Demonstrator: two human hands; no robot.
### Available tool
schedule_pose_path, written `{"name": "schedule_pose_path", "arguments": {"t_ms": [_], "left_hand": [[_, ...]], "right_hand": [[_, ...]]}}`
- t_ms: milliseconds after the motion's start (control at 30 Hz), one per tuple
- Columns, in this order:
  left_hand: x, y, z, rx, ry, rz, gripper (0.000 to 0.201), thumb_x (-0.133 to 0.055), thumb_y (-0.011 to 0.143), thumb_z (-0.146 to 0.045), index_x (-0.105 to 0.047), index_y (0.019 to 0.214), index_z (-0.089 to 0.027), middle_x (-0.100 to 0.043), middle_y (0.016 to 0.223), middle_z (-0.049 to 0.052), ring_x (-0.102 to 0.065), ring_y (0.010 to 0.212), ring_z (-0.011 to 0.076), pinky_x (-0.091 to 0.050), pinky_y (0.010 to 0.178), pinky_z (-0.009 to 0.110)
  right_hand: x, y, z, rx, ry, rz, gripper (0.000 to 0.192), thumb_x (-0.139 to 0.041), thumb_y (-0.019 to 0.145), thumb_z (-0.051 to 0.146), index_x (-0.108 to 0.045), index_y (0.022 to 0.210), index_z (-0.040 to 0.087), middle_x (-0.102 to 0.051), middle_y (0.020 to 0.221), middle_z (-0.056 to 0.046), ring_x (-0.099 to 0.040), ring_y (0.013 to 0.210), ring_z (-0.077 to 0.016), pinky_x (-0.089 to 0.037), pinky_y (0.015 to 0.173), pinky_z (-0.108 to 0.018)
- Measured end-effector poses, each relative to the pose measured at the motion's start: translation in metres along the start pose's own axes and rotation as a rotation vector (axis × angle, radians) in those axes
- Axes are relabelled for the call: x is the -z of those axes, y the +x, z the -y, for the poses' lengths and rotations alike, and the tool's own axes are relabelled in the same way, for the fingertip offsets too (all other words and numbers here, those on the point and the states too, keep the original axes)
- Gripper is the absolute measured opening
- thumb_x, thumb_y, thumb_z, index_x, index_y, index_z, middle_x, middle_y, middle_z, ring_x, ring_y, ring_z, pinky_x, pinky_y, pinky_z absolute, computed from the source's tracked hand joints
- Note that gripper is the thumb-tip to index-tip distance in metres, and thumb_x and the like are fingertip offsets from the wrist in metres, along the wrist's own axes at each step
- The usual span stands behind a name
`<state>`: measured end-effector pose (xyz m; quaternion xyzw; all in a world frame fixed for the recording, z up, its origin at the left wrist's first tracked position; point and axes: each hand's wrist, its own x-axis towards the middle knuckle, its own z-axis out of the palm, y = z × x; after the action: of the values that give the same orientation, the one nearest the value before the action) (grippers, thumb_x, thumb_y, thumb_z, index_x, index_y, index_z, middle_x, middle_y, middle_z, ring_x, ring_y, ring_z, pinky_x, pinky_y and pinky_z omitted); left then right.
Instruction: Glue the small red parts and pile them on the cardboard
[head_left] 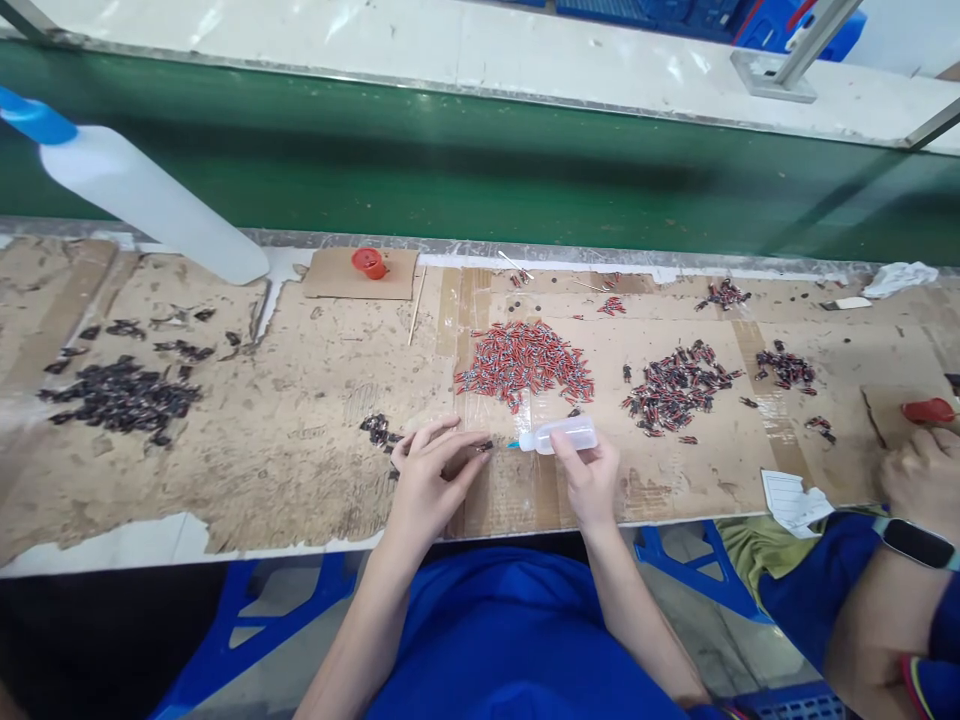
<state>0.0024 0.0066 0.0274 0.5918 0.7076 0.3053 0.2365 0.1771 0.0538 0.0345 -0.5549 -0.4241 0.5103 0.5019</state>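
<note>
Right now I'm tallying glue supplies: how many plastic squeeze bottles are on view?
2. A small squeeze bottle held in the right hand, nozzle toward the left hand; a large bottle at far left. Others may lie outside the frame.

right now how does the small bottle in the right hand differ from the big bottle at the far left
The small squeeze bottle is held in the right hand; the large bottle is held by no one. The small one lies level, its blue nozzle aimed at the left hand; the large one leans, blue cap up-left. Both are translucent white.
</note>
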Motion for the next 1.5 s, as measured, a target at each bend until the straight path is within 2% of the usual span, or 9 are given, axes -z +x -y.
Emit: {"name": "schedule_pose_path", "arguments": {"t_ms": [167,533,733,933,1067,1367,1500], "left_hand": [[0.0,0.001,0.003,0.037,-0.012,-0.042,0.011,-0.068,0.08,-0.027,-0.075,0.085,-0.034,-0.077,0.096,-0.001,-0.063,0.112,0.0257,-0.032,0.101,0.047],[-0.003,0.0,0.002,0.07,-0.025,-0.068,0.01,-0.071,0.079,-0.026,-0.075,0.081,-0.034,-0.077,0.094,-0.002,-0.064,0.112,0.025,-0.029,0.102,0.046],[-0.005,-0.001,-0.004,0.138,0.01,-0.075,0.009,-0.068,0.08,-0.029,-0.075,0.077,-0.034,-0.078,0.091,-0.002,-0.063,0.113,0.0266,-0.024,0.103,0.049],[-0.004,0.0,-0.004,0.126,0.005,-0.072,0.011,-0.068,0.08,-0.028,-0.074,0.076,-0.035,-0.078,0.088,-0.002,-0.064,0.112,0.028,-0.024,0.101,0.051],[-0.004,0.0,-0.003,0.127,-0.003,-0.064,0.01,-0.069,0.08,-0.028,-0.075,0.077,-0.036,-0.078,0.09,-0.002,-0.063,0.112,0.0274,-0.024,0.101,0.05],[-0.004,-0.001,-0.003,0.118,-0.002,-0.078,0.01,-0.068,0.081,-0.028,-0.075,0.078,-0.035,-0.078,0.094,-0.001,-0.064,0.112,0.0273,-0.025,0.1,0.049],[-0.005,-0.001,-0.003,0.129,-0.005,-0.083,0.01,-0.068,0.08,-0.028,-0.075,0.077,-0.035,-0.078,0.092,-0.001,-0.063,0.112,0.0273,-0.024,0.101,0.05]], "right_hand": [[-0.011,-0.003,-0.004,0.009,-0.043,-0.011,0.021,-0.073,0.068,0.037,-0.068,0.067,0.017,-0.071,0.064,-0.003,-0.064,0.06,-0.0182,-0.051,0.056,-0.028],[-0.01,-0.002,-0.01,0.021,-0.138,0.062,0.024,-0.072,0.071,0.04,-0.068,0.07,0.016,-0.069,0.064,-0.003,-0.059,0.058,-0.0162,-0.049,0.055,-0.027],[-0.011,-0.002,-0.007,0.019,-0.149,0.033,0.023,-0.07,0.071,0.038,-0.065,0.066,0.016,-0.065,0.06,-0.001,-0.056,0.056,-0.015,-0.047,0.054,-0.026],[-0.01,-0.002,-0.004,0.005,-0.141,-0.008,0.024,-0.07,0.072,0.039,-0.066,0.066,0.017,-0.067,0.061,-0.002,-0.059,0.057,-0.0164,-0.049,0.055,-0.028],[-0.01,-0.002,-0.003,0.002,-0.121,0.013,0.022,-0.07,0.07,0.039,-0.068,0.068,0.017,-0.07,0.064,-0.003,-0.062,0.06,-0.0181,-0.051,0.057,-0.029],[-0.011,-0.002,-0.006,0.006,-0.141,0.044,0.022,-0.071,0.071,0.038,-0.069,0.069,0.016,-0.069,0.064,-0.003,-0.06,0.06,-0.0173,-0.05,0.056,-0.028],[-0.013,-0.004,-0.005,0.008,-0.16,0.014,0.023,-0.07,0.072,0.04,-0.068,0.068,0.017,-0.069,0.063,-0.003,-0.06,0.059,-0.0174,-0.05,0.056,-0.028]]}}
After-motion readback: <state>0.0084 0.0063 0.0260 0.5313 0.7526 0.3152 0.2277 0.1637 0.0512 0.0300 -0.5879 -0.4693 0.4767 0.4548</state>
